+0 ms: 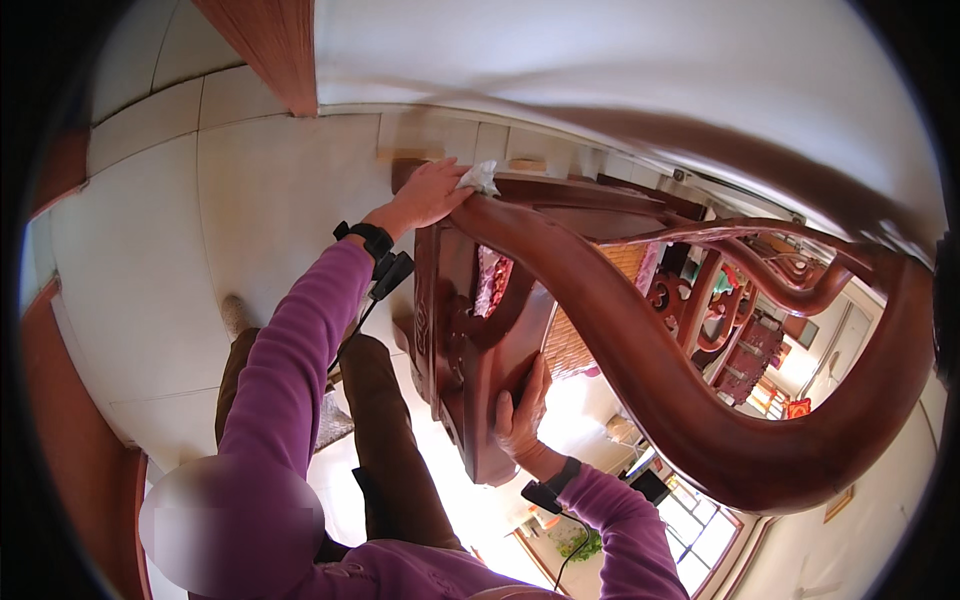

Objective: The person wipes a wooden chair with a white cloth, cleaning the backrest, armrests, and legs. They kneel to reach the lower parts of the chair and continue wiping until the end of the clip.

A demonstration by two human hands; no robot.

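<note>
My left hand (pixel 433 193) is at the upper middle, on the end of a curved, polished red-brown wooden armrest (pixel 600 300). A crumpled white cloth or tissue (pixel 480 178) sticks out from beneath its fingers, against the wood. The palm is hidden. Lower down, my right hand (pixel 525 412) lies with its fingers extended along the edge of a flat wooden panel (pixel 491 390) of the same carved furniture, with nothing seen in it. Both wrists wear black straps with small devices and cables.
A woven seat mat (pixel 574 341) and a patterned pink-red cushion (pixel 493 281) show through the furniture. A white wall (pixel 600 60) runs behind it. Pale floor tiles (pixel 277 195) lie at left, near a red-brown wooden post (pixel 277 45). A green plant (pixel 577 544) is at the bottom.
</note>
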